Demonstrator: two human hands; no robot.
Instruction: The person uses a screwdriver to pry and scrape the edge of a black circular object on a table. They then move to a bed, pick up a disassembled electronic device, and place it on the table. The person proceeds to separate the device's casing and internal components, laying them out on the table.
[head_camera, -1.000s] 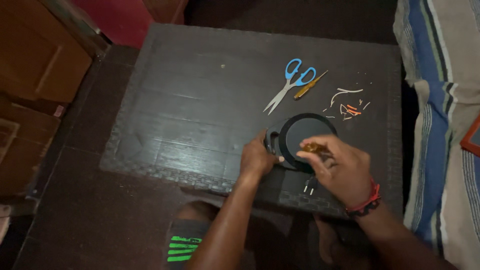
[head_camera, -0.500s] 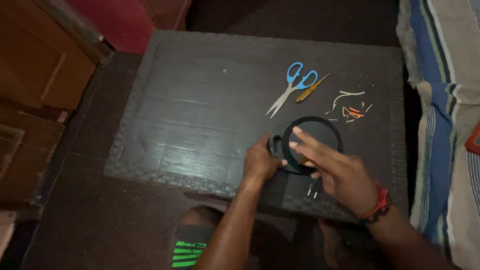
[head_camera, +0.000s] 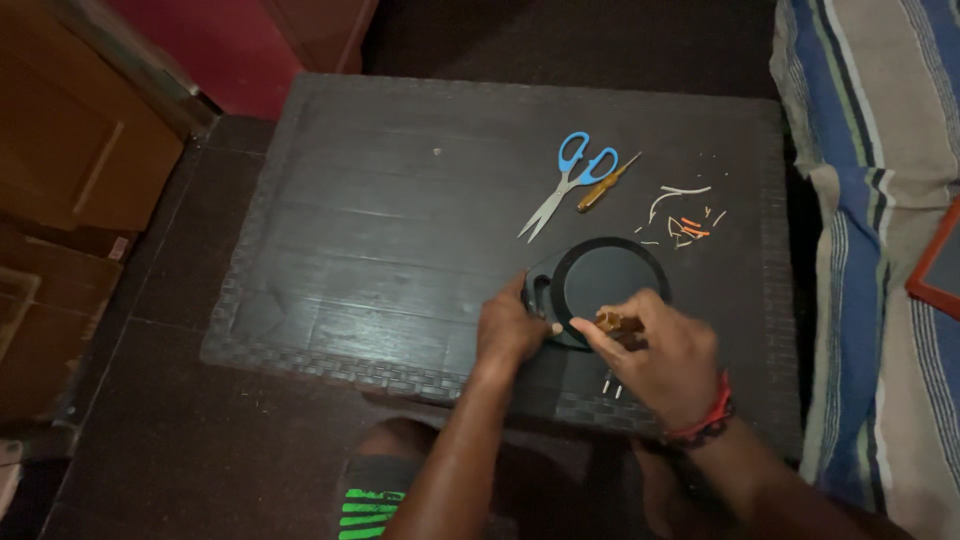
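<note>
Black round device (head_camera: 598, 285) – flat on table (head_camera: 380, 230); left hand (head_camera: 510, 330) grip closed on rim, right hand (head_camera: 665, 360) pinching amber-handled tool (head_camera: 615, 322).

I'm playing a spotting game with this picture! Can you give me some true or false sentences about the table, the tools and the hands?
1. The scissors with blue handles lie on the dark woven-edged table. True.
2. The left hand holds those scissors. False: it rests on the round black flat device.
3. The right hand grips a small amber-handled tool over the device. True.
4. The orange-handled screwdriver lies beside the scissors. True.
5. The small wire scraps are piled on the striped blue-and-grey cloth. False: they lie on the table.
</note>
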